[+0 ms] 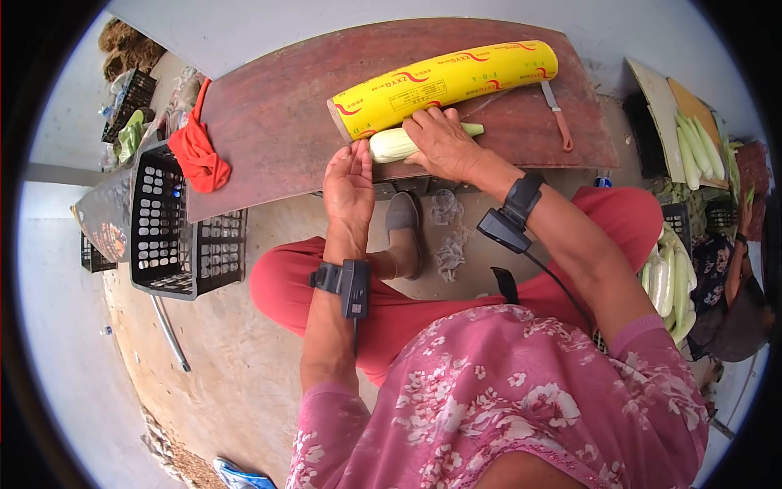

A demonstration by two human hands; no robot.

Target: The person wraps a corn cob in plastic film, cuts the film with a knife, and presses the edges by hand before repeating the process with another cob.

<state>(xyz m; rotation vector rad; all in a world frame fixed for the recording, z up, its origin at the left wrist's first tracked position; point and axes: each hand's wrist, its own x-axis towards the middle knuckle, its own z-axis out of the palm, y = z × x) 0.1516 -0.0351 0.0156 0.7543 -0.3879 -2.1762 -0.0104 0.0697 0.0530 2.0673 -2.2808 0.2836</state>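
Note:
A pale husked corn cob point(393, 143) lies on the brown wooden board point(277, 106), just in front of a big yellow roll of cling film point(444, 83). My right hand point(444, 143) is closed over the cob from above, pressing it down. My left hand point(349, 183) stands flat and upright with its fingers apart against the cob's left end. Clear film seems to stretch from the roll over the cob. Both wrists wear black strapped devices.
A knife with an orange handle point(558, 114) lies on the board's right side. A red cloth point(198, 155) hangs over a black crate point(175, 236) at left. More corn is piled in crates point(672, 281) at right, near another person point(733, 269).

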